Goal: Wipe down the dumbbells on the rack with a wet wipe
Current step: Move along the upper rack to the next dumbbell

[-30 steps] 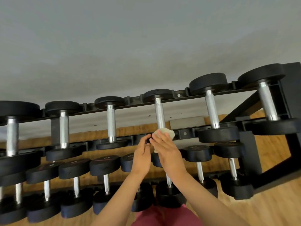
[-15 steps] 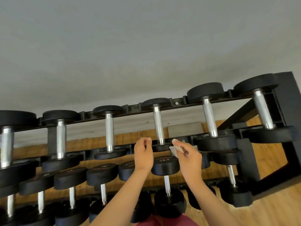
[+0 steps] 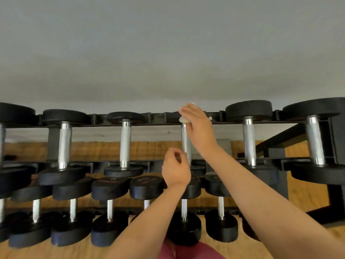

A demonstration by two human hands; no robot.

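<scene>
A black dumbbell rack (image 3: 155, 122) holds two tiers of black dumbbells with chrome handles. My right hand (image 3: 197, 126) holds a crumpled white wet wipe (image 3: 183, 119) against the far head of the middle top-tier dumbbell, where its chrome handle (image 3: 184, 141) ends. That far head is mostly hidden by the hand. My left hand (image 3: 175, 171) hovers lower, in front of the same dumbbell's near end, with its fingers curled; I cannot tell whether it touches the handle.
Neighbouring top-tier dumbbells stand at left (image 3: 125, 144) and right (image 3: 249, 139). Smaller dumbbells (image 3: 110, 208) fill the lower tier. The rack's black end frame (image 3: 334, 139) rises at the right. A grey wall is behind, a wooden floor (image 3: 308, 195) below.
My right hand has risen with the wipe from the dumbbell's near end to its far head. My left hand stayed near the front end. The view has moved closer.
</scene>
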